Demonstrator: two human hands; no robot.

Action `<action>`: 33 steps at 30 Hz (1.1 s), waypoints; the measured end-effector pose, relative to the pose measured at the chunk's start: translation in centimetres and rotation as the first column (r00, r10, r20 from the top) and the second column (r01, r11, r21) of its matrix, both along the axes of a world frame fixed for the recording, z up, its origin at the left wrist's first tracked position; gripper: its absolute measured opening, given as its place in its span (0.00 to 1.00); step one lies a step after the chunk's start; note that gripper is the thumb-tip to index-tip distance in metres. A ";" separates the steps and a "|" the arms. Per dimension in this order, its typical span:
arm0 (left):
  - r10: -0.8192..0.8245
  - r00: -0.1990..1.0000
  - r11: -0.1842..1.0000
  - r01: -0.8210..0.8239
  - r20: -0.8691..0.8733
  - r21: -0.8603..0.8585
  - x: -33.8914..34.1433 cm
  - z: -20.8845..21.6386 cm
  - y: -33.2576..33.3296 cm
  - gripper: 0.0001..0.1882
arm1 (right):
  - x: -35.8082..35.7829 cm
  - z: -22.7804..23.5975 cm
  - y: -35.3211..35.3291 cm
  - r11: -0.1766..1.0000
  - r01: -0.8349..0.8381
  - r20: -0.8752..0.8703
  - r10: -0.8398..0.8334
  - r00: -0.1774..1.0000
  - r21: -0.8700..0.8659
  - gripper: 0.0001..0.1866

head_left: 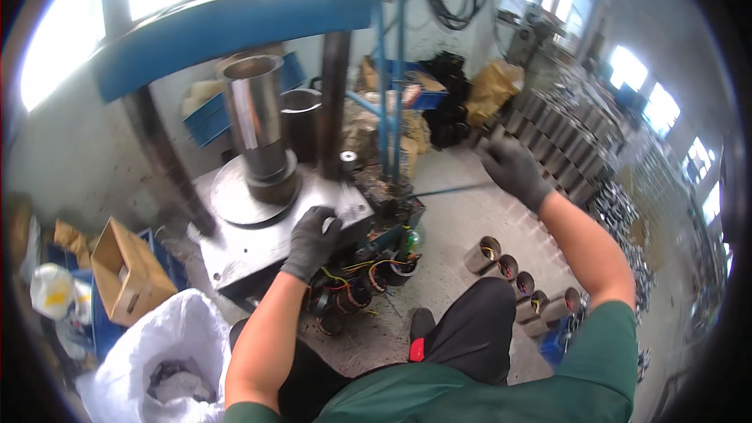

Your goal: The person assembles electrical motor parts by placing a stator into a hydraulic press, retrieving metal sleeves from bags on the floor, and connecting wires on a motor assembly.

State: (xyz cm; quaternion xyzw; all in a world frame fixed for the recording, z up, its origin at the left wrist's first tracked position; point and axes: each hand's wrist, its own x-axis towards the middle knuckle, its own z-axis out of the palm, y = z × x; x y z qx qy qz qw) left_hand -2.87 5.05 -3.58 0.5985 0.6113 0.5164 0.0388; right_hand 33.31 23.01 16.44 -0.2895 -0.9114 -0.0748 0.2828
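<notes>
My left hand (pixel 312 244), in a dark grey glove, rests at the near edge of a metal press table (pixel 235 244), thumb apart from the fingers and nothing visible in it. Out to the right, my gloved right hand (pixel 513 171) is closed at the end of a long thin lever (pixel 450 189); motion blurs its fingers. On the table a shiny metal cylinder (pixel 254 106) stands upright over a darker round base (pixel 274 184), beside a round plate (pixel 227 192). Behind it is a second, darker cylinder (pixel 301 121).
A blue press beam (pixel 243 35) spans overhead between dark posts. Wound motor parts with wires (pixel 348 298) lie below the table. Several metal sleeves (pixel 482 254) stand on the floor at right, near stacked cylinders (pixel 560 141). A white sack (pixel 180 329) and cardboard box (pixel 129 274) sit at left.
</notes>
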 end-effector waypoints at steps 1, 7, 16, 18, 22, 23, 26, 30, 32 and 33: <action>0.027 0.998 1.000 -0.027 0.058 -0.009 -0.2 -0.5 0.9 0.14 | 2.5 -1.5 -1.0 0.991 0.079 0.111 -0.067 0.991 -0.104 0.12; -0.079 0.780 0.991 -0.007 0.621 0.134 -0.6 -2.9 5.6 0.21 | -3.0 -0.1 -6.9 0.988 -0.148 0.440 0.156 0.884 -0.052 0.20; -0.048 0.441 0.997 -0.026 0.896 0.066 -3.4 -1.2 5.9 0.24 | -36.4 5.5 -6.6 0.731 -0.582 -0.074 0.643 0.763 0.355 0.23; -0.107 0.415 0.991 -0.026 0.904 0.130 -3.7 -0.9 6.5 0.25 | -41.6 5.8 -2.5 0.691 -0.595 -0.002 0.654 0.757 0.410 0.23; -0.169 0.177 0.985 0.004 0.969 0.171 -4.0 0.7 6.9 0.20 | -46.4 5.6 2.2 0.823 -0.511 0.391 0.397 0.830 0.248 0.18; -0.180 0.133 0.984 0.026 0.975 0.178 -3.5 1.2 7.1 0.21 | -46.1 5.1 3.5 0.822 -0.521 0.427 0.395 0.813 0.232 0.16; -0.241 0.045 0.971 0.006 0.970 0.241 -5.5 0.4 6.2 0.28 | -44.7 5.9 1.5 0.754 -0.631 0.543 0.457 0.705 0.184 0.11; -0.387 -0.036 0.919 0.058 0.921 0.389 -7.8 -0.9 5.5 0.32 | -40.2 9.1 -4.8 0.840 -0.528 0.582 0.494 0.646 -0.127 0.23; -0.331 0.016 0.941 0.075 0.944 0.329 -5.5 0.3 5.3 0.35 | -36.1 6.9 -5.7 0.794 -0.591 0.767 0.467 0.439 -0.145 0.22; -0.334 -0.013 0.938 0.098 0.943 0.333 -5.7 0.3 5.3 0.34 | -34.9 5.2 -5.6 0.783 -0.578 0.728 0.533 0.431 -0.231 0.22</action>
